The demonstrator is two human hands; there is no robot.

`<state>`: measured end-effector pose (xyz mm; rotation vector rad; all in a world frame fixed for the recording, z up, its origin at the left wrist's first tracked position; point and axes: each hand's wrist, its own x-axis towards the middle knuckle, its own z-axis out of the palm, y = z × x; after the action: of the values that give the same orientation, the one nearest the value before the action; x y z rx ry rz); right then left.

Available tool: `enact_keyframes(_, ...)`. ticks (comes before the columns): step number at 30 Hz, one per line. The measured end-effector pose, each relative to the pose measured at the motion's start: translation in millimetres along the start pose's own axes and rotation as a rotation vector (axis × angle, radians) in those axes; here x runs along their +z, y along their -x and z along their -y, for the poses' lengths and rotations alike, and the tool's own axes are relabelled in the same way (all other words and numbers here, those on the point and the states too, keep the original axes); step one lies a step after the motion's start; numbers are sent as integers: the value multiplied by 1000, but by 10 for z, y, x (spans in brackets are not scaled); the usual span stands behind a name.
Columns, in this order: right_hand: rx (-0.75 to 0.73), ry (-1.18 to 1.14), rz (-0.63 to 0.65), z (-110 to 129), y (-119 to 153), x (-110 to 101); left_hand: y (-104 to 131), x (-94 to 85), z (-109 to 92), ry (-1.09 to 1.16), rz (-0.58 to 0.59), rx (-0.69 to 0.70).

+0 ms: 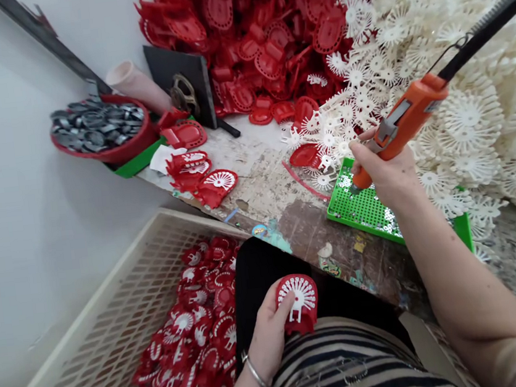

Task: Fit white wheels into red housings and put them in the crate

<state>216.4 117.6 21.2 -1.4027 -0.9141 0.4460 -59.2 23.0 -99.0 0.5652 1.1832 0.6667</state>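
Note:
My left hand (269,324) is closed on a red plastic part (309,286) low in the view, near my lap. A white fan-shaped piece (302,300) lies on the face of that part, and my thumb rests over its edge. At the right, my right hand (388,172) grips an orange power screwdriver (405,116) with a black cord. The tool's tip points down into a green perforated tray (365,211), which holds many small silvery pieces. Whether the tip touches one of them cannot be made out.
Behind the tray rise heaps of white fan pieces (472,113) and red parts (265,56). Several red parts (217,185) lie at the table's left edge, near a red bowl (108,151) of metal pieces. A cream crate (89,312) with assembled parts stands lower left.

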Motion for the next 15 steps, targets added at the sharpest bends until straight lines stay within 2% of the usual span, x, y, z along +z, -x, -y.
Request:
enact_keyframes(7, -20, 10, 27, 25, -5, -4, -1, -14, 3, -18, 2, 9)
enact_keyframes(15, -37, -30, -8, 7, -17, -9, -14, -41, 13, -4, 6, 12)
